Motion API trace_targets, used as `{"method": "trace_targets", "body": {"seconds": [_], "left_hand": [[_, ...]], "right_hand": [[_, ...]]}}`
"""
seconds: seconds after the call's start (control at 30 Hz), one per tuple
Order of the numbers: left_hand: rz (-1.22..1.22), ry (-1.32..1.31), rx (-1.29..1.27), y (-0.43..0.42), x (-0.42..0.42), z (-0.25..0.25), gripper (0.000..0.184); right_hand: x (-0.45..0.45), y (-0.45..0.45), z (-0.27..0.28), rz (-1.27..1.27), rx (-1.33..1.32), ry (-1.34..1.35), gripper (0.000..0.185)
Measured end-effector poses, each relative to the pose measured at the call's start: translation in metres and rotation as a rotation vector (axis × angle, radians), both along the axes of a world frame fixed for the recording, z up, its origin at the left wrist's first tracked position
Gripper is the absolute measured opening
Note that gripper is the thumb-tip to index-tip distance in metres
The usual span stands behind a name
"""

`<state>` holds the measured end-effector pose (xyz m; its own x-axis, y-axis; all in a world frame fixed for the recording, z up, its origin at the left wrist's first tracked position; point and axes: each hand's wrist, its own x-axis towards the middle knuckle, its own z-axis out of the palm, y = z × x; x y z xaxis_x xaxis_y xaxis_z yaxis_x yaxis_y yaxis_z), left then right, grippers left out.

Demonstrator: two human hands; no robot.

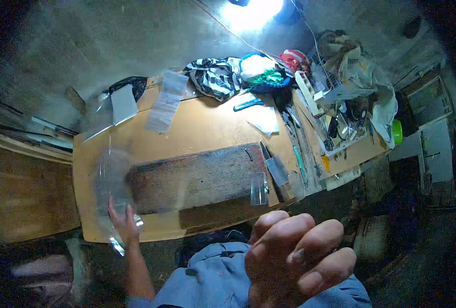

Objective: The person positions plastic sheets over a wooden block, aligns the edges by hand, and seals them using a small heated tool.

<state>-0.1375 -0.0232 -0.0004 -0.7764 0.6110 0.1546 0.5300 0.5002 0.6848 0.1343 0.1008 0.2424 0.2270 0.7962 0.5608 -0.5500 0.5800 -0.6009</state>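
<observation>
At the front left of the table, my left hand (124, 226) is on a blurred clear plastic sheet (114, 177), its thumb and forefinger apart around the film. Shiny bits of the plastic show on both sides of that hand. Close to the camera, in front of my body, my right hand (300, 254) is raised with its fingers curled in. Whatever lies inside those fingers is hidden. A dark, worn wooden board (197, 177) lies between the hands on the tabletop. Small clear plastic pieces (258, 189) rest at its right end.
Farther back on the wooden table (212, 123) are a strip of clear plastic bags (167, 102), a blue utility knife (248, 104) and a striped bag (215, 78). A white tray of tools (343, 128) stands at the right, with a green pen-like tool (298, 160) nearer.
</observation>
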Motion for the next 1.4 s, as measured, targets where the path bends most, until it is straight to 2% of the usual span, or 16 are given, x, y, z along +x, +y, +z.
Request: {"method": "trace_targets", "body": {"seconds": [0.1,0.13,0.2,0.27,0.3,0.4,0.5,0.6,0.73,0.8,0.9,1.0,1.07,1.2,1.27,1.4], "left_hand": [[0.039,0.02,-0.135,0.049,-0.007,0.008,0.06],[-0.024,0.021,-0.174,0.068,-0.01,0.01,0.058],[-0.091,0.017,-0.211,0.103,-0.017,0.007,0.056],[-0.21,0.192,-0.284,0.138,-0.028,-0.014,0.054],[-0.216,0.189,-0.283,0.156,-0.034,-0.022,0.054],[-0.34,0.129,-0.355,0.207,-0.045,-0.045,0.056],[-0.355,0.206,-0.419,0.246,-0.048,-0.068,0.058],[-0.326,0.182,-0.416,0.276,-0.051,-0.087,0.063],[-0.213,0.149,-0.398,0.3,-0.058,-0.114,0.079],[-0.145,0.143,-0.404,0.311,-0.069,-0.141,0.085],[-0.111,0.098,-0.397,0.326,-0.104,-0.199,0.095],[-0.052,0.252,-0.422,0.331,-0.1,-0.198,0.097],[0.027,0.152,-0.601,0.329,-0.06,-0.122,0.089],[-0.019,0.214,-0.577,0.334,-0.073,-0.13,0.082],[0.08,0.169,-0.591,0.335,-0.061,-0.106,0.081],[-0.003,0.151,-0.574,0.339,-0.082,-0.139,0.084]], "right_hand": [[0.011,0.011,-0.004,-0.047,0.01,-0.151,0.02],[0.018,0.021,-0.01,0.006,0.183,-0.195,0.034],[0.022,0.032,-0.019,0.058,0.358,-0.245,0.05],[0.024,0.039,-0.022,0.04,0.386,-0.24,0.036],[0.025,0.042,-0.022,0.032,0.395,-0.24,0.033],[0.028,0.05,-0.021,0.103,0.43,-0.259,0.032],[0.021,0.047,-0.017,-0.005,0.34,-0.206,0.03],[0.025,0.051,-0.011,-0.073,0.23,-0.222,0.029],[0.038,0.06,-0.009,-0.054,0.25,-0.264,0.029],[0.04,0.062,-0.01,-0.045,0.231,-0.301,0.029],[0.038,0.065,-0.017,-0.142,0.216,-0.214,0.028],[0.042,0.067,-0.016,-0.188,0.128,-0.251,0.024],[0.045,0.07,-0.021,-0.19,0.141,-0.244,0.02],[0.049,0.073,-0.025,-0.249,0.144,-0.237,0.017],[0.052,0.072,-0.02,-0.204,0.123,-0.286,0.017],[0.058,0.066,-0.027,-0.208,0.118,-0.318,0.017]]}}
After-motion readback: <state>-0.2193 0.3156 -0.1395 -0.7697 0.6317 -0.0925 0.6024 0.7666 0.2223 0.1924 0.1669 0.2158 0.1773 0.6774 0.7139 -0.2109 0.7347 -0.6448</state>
